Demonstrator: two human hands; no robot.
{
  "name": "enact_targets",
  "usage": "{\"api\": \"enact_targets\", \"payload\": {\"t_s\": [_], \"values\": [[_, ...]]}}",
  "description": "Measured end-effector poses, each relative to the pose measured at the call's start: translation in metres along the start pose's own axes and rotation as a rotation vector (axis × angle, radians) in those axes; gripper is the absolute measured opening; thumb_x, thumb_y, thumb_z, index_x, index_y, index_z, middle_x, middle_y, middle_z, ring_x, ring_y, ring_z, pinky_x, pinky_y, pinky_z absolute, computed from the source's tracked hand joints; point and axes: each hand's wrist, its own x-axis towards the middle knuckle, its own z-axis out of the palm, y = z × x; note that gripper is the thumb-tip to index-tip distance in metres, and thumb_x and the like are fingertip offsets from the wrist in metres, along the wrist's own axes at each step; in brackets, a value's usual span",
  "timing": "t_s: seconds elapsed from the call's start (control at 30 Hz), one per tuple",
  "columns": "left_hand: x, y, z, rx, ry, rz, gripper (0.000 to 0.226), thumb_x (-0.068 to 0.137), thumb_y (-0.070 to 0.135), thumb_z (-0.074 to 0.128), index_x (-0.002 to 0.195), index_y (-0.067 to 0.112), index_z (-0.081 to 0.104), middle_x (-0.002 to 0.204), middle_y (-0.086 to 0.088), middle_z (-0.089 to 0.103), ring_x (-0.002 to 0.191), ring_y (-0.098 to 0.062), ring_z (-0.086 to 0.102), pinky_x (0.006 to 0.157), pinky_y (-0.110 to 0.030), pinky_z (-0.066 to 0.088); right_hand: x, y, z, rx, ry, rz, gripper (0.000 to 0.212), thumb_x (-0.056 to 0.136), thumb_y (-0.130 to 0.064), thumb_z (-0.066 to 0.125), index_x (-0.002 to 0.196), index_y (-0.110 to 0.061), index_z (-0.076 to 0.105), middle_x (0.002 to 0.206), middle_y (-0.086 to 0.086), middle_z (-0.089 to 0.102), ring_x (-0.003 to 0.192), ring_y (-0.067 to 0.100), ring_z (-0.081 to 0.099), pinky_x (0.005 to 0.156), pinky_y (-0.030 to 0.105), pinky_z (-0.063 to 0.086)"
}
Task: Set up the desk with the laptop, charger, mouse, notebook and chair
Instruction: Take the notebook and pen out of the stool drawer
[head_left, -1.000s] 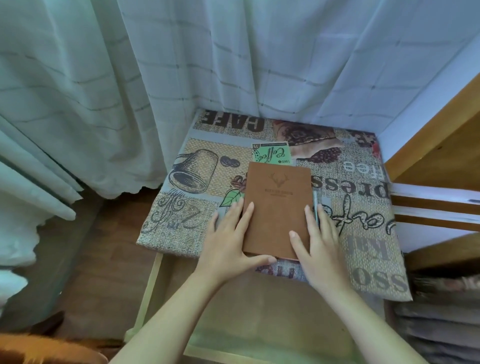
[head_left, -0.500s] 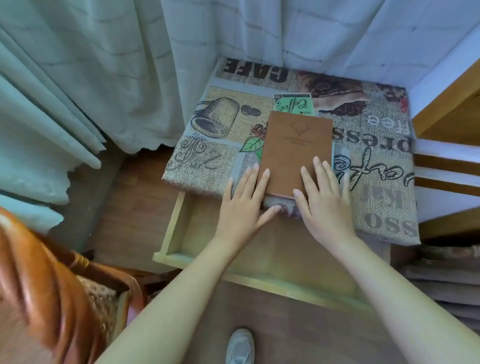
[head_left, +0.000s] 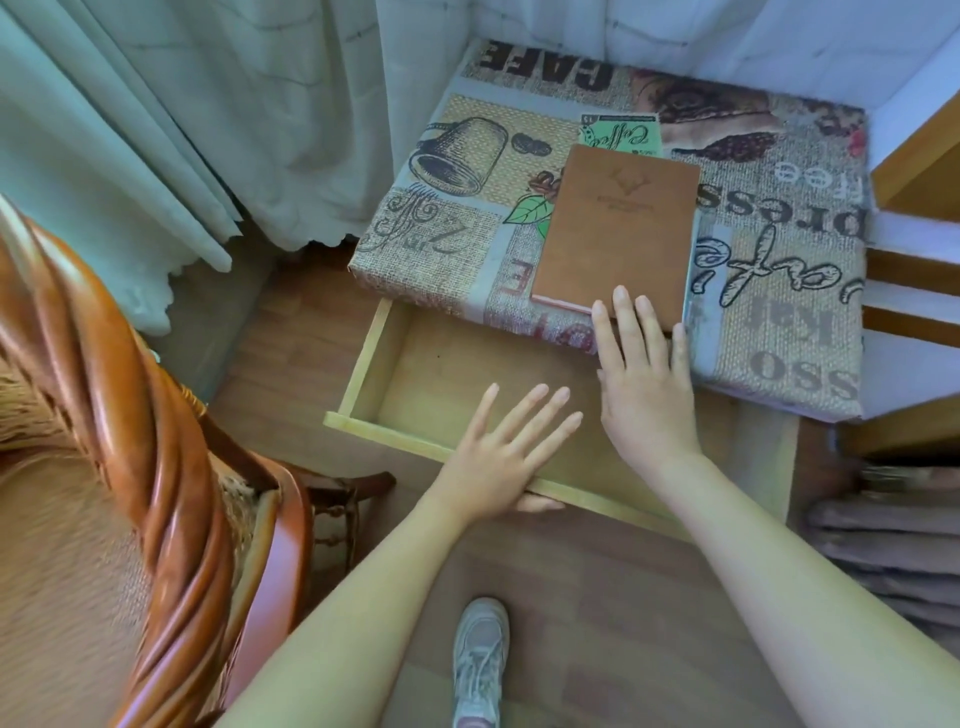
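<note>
step: notebook (head_left: 618, 228) laid on worktop (head_left: 779, 291), drawer (head_left: 457, 364) open
right hand (head_left: 644, 384): fingers spread flat, tips on notebook's near edge
left hand (head_left: 498, 457): fingers spread, thumb under drawer front
next: push drawer shut, i'd say

Bare forearms, no sleeves, pale grey laced sneaker (head_left: 479, 660)

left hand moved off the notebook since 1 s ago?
Yes. The left hand has drawn back toward the person, off the brown notebook, and now lies over the open drawer's front rail. The notebook keeps its place on the printed tablecloth.
</note>
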Motion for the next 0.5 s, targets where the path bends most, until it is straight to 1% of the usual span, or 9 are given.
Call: {"api": "enact_targets", "payload": {"t_s": [0.13,0.27,0.37,0.5], "values": [[-0.001,0.002,-0.003,0.015,0.020,-0.065,0.104,0.076,0.084,0.036,0.150,0.012,0.029,0.157,-0.012,0.025,0.146,-0.026,0.022,0.110,-0.061,0.023,-0.001,-0.001,0.000,0.036,0.011,0.024,0.074,0.085,-0.009,0.057,0.148,-0.012,0.019,0.157,0.012,0.018,0.143,0.031,0.018,0.111,0.057,0.019],[0.013,-0.009,-0.016,0.004,0.101,-0.076,0.103,0.076,0.085,0.033,0.151,0.014,0.029,0.157,-0.009,0.026,0.146,-0.021,0.022,0.112,-0.059,0.020,0.000,-0.004,-0.005,0.101,0.016,0.047,0.060,0.092,-0.020,0.050,0.147,-0.014,0.025,0.156,0.009,0.022,0.143,0.028,0.021,0.112,0.055,0.020],[0.030,-0.021,-0.024,-0.001,0.095,-0.145,0.117,0.065,0.090,0.041,0.152,0.014,0.023,0.159,-0.008,0.018,0.147,-0.018,0.016,0.115,-0.055,0.014,0.001,-0.004,-0.008,0.134,0.010,0.064,0.056,0.095,-0.031,0.044,0.146,-0.015,0.028,0.155,0.008,0.025,0.143,0.027,0.022,0.112,0.054,0.020],[0.057,-0.031,-0.030,-0.029,0.089,-0.234,0.132,0.050,0.087,0.057,0.153,0.016,0.015,0.160,-0.005,0.004,0.148,-0.018,0.011,0.116,-0.054,0.008,0.001,-0.002,-0.008,0.137,-0.004,0.065,0.059,0.094,-0.042,0.035,0.147,-0.017,0.027,0.156,0.007,0.023,0.143,0.025,0.020,0.113,0.052,0.018]]}}
